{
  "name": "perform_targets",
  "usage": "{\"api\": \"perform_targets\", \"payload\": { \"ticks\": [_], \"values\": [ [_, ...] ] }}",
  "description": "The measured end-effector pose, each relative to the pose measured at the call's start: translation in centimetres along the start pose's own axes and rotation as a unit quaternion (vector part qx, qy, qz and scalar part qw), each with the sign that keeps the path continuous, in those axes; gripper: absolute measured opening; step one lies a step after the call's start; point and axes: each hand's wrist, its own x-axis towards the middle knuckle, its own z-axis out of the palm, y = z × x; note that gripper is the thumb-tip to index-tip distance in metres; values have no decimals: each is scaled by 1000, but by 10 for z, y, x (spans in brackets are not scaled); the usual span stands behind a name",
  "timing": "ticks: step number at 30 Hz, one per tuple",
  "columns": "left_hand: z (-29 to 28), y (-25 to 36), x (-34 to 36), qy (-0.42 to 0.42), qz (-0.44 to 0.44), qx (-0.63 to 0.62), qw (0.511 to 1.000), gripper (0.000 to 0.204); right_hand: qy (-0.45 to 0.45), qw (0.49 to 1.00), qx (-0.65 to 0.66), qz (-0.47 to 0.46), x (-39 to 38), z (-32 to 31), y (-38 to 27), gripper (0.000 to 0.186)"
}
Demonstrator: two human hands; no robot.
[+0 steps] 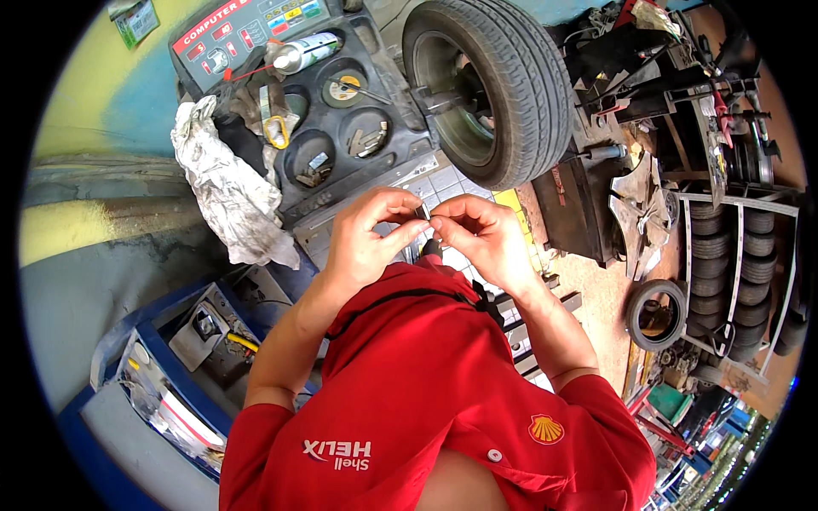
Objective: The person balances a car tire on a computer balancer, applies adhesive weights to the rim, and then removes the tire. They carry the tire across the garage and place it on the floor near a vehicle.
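Small metal weight piece (423, 213): pinched between left hand (368, 238) and right hand (481, 238), below mounted tyre (503, 81); keep fingertips firm, steady.

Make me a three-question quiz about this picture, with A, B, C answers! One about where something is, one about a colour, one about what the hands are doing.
1. Where is the black rubber tyre?
A. Mounted on the machine above the hands
B. Flat on the floor by the shelf
C. In the blue box

2. What colour is the person's short-sleeved shirt?
A. Green
B. Red
C. White

3. What are the hands doing?
A. Resting open on the tray
B. Pushing the tyre
C. Pinching one small metal piece together

Answers: 1 A, it sits upright on the machine. 2 B, the cloth is plainly red. 3 C, the left hand and right hand meet fingertip to fingertip on it.
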Motion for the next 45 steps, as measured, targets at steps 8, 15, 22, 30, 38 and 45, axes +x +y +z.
{"api": "perform_targets", "payload": {
  "ticks": [8, 15, 22, 30, 38, 45],
  "values": [
    [107, 19, -28, 14, -1, 40, 999, 32, -19, 1000, 0, -20, -58, -81, 30, 12],
    [162, 15, -50, -21, -133, -143, 981, 30, -50, 957, 274, 82, -96, -121, 56, 10],
    [185, 3, -42, -24, -125, -347, 929, 32, -4, 852, 511, 116, -116, -141, 111, 14],
    [165, 0, -37, -72, -102, -337, 933, 34, -27, 954, 242, 176, -110, -149, 85, 26],
    [138, 3, -45, -134, -113, -423, 889, 29, -224, 748, 575, 242, -88, -105, 74, 27],
    [111, -32, -61, -122, -146, -445, 875, 38, -274, 705, 596, 270, -68, -75, 91, 39]
  ]
}}
